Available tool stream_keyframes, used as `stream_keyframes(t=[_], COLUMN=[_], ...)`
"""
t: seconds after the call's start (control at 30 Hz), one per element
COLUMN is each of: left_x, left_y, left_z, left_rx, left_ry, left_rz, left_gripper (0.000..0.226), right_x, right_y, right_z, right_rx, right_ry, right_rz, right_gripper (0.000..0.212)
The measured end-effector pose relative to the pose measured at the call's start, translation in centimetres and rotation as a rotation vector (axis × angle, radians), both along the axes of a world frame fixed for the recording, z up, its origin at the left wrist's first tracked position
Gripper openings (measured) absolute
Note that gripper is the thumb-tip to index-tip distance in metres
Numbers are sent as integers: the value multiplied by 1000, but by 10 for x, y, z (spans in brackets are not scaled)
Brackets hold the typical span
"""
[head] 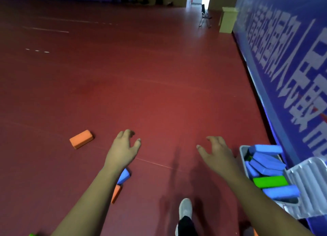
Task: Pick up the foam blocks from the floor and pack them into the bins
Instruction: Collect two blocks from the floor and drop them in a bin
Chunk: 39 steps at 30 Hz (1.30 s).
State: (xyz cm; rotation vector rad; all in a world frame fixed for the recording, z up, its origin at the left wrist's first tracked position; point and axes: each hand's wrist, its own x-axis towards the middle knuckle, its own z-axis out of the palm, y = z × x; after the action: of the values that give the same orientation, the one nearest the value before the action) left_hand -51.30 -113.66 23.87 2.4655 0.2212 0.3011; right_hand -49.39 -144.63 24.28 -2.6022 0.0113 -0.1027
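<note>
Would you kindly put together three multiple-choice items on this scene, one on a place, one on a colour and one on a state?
1. Where does the bin stand?
A. beside the blue banner on the right
B. mid-floor
C. at the far doorway

2. What colour is the bright block among the blue blocks in the bin?
A. orange
B. yellow
C. green

3. How are the left hand and the right hand?
A. both grip blocks
B. both open, empty
C. left pinches an orange block

Answers: 1 A, the bin sits at the banner's foot; 2 C, the bright block is green; 3 B, loose fingers hold nothing.
</note>
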Motion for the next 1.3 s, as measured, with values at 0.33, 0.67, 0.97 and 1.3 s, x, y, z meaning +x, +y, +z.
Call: stream_keyframes(t=[0.33,0.67,0.97,1.3], left_x=[137,187,357,454], left_y=[133,280,429,551], left_z=[-38,-76,-78,-154], left_rx=[-39,-114,-142,-245], left_ry=[56,156,104,164], left_rz=[391,786,763,974], left_gripper=[28,33,31,27], right_x=[273,399,528,653], right_y=[196,420,531,717], right_z=[-10,-29,-53,-125], right_rx=[-61,-95,-172,-285], right_ry=[60,123,217,368], right_rz=[430,822,770,972], right_gripper=[55,52,51,54])
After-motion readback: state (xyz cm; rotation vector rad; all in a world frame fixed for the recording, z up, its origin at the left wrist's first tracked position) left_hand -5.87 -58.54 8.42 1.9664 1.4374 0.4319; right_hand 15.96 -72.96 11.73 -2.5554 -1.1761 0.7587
